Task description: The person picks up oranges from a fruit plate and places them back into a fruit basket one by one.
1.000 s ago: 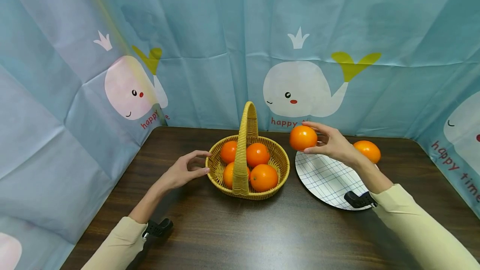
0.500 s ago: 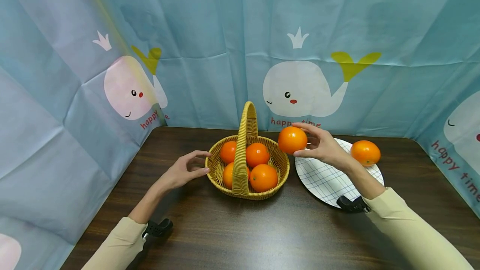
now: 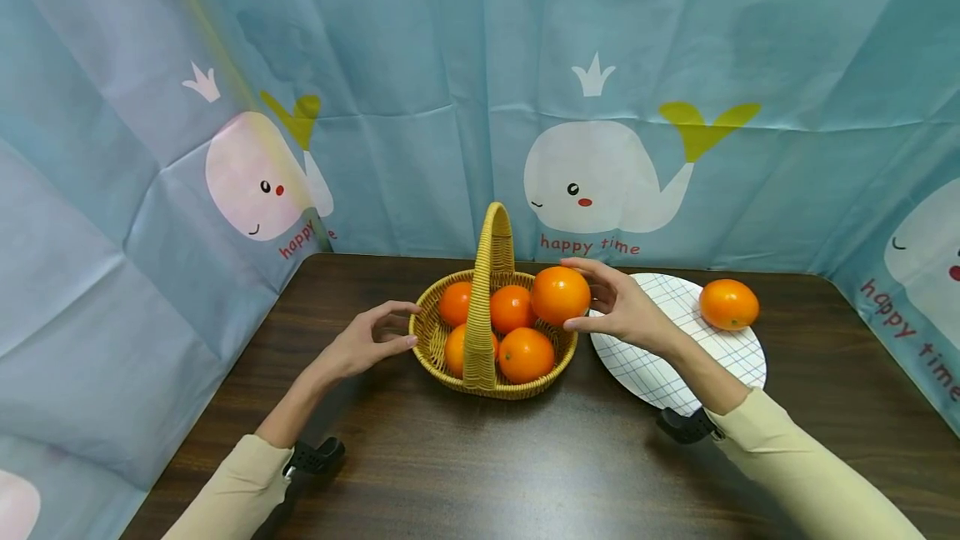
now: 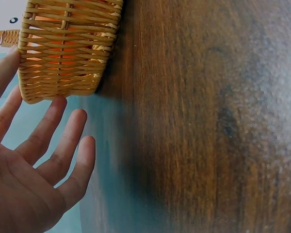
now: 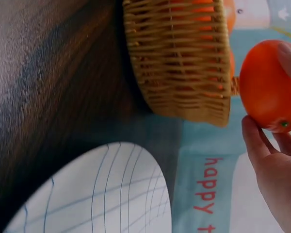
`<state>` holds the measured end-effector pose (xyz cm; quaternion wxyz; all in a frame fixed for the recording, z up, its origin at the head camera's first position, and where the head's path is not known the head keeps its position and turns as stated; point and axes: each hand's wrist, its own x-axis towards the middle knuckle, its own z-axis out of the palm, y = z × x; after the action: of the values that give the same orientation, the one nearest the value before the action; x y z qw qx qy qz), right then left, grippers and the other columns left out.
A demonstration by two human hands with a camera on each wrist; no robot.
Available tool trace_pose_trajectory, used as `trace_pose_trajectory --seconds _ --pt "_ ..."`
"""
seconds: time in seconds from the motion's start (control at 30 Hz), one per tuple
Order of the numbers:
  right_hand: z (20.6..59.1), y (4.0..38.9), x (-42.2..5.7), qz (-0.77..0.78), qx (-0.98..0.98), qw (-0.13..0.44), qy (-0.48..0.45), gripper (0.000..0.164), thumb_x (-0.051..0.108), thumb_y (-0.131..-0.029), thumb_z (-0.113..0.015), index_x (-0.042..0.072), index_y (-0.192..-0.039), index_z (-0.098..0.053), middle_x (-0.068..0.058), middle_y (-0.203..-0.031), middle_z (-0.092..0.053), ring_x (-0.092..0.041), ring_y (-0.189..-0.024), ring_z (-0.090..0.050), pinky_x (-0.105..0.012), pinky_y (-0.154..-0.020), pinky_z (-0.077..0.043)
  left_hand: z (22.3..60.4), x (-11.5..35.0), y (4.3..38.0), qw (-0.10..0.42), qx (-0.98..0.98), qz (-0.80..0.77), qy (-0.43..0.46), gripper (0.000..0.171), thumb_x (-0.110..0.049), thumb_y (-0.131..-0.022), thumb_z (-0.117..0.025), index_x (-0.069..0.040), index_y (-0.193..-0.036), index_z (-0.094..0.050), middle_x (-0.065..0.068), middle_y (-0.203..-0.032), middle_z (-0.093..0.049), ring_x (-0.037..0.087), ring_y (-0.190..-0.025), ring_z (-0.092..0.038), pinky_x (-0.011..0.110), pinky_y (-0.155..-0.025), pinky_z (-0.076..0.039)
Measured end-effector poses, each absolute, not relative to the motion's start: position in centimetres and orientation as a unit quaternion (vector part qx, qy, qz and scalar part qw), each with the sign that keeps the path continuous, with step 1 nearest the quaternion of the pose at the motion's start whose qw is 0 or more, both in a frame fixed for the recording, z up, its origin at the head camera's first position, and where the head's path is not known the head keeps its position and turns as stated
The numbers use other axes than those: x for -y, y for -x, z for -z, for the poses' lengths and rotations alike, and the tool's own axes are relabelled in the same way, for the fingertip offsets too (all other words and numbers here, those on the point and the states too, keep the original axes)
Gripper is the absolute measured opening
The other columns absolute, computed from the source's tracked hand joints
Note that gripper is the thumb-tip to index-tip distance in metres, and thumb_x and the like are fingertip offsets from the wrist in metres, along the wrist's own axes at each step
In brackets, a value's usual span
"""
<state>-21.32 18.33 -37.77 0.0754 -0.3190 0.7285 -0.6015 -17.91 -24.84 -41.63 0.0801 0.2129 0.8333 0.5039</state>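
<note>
My right hand (image 3: 626,308) holds an orange (image 3: 561,296) between thumb and fingertips, over the right side of the wicker basket (image 3: 442,377). In the right wrist view, that orange (image 5: 269,85) appears above the basket's rim, apart from it. Several oranges lie inside the basket, one of them a front orange (image 3: 527,355). At the basket's left side is my left hand (image 3: 369,342), its fingers loosely bent and spread. The left wrist view has its thumb and fingertips at the basket wall (image 4: 68,48), gripping nothing.
A round white plate (image 3: 637,365) with blue grid lines lies right of the basket, bearing a single orange (image 3: 729,304) at its far right. The basket's tall handle (image 3: 483,298) arches over its middle. Behind the dark wooden table (image 3: 480,465) hangs a blue whale-print curtain (image 3: 390,182).
My right hand has carried the orange leftward from above the plate's left edge to over the basket, slightly lower. The left hand has stayed at the basket's side.
</note>
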Motion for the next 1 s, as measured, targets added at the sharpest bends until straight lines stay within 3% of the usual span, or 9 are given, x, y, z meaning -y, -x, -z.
trace_pose_trajectory --seconds 0.27,0.53,1.0 --pt "38.0 21.2 -17.2 0.616 -0.712 0.08 0.328 0.077 -0.004 -0.081 -0.084 0.007 -0.147 -0.046 -0.013 -0.142 -0.052 -0.033 -0.122 -0.057 -0.048 -0.099 -0.05 41.6 24.9 17.9 0.079 -0.834 -0.503 -0.214 0.047 -0.013 -0.099 -0.069 -0.002 -0.142 -0.053 0.024 -0.139 -0.053 0.04 -0.123 -0.056 0.038 -0.094 -0.053" --pt "38.1 21.0 -16.1 0.619 -0.701 0.074 0.345 0.076 -0.004 -0.081 -0.084 0.008 -0.147 -0.049 -0.012 -0.142 -0.052 -0.033 -0.121 -0.058 -0.041 -0.101 -0.049 41.5 24.8 17.9 0.078 -0.84 -0.494 -0.209 0.047 -0.014 -0.099 -0.07 -0.002 -0.142 -0.053 0.025 -0.138 -0.054 0.041 -0.122 -0.057 0.041 -0.094 -0.054" --pt "38.7 20.8 -14.8 0.62 -0.693 0.066 0.362 0.077 -0.006 -0.079 -0.085 0.002 -0.147 -0.049 -0.013 -0.144 -0.051 -0.035 -0.121 -0.059 -0.043 -0.096 -0.052 41.4 24.8 17.7 0.081 -0.839 -0.496 -0.21 0.047 -0.014 -0.1 -0.069 -0.002 -0.142 -0.053 0.023 -0.139 -0.054 0.039 -0.121 -0.058 0.039 -0.092 -0.054"
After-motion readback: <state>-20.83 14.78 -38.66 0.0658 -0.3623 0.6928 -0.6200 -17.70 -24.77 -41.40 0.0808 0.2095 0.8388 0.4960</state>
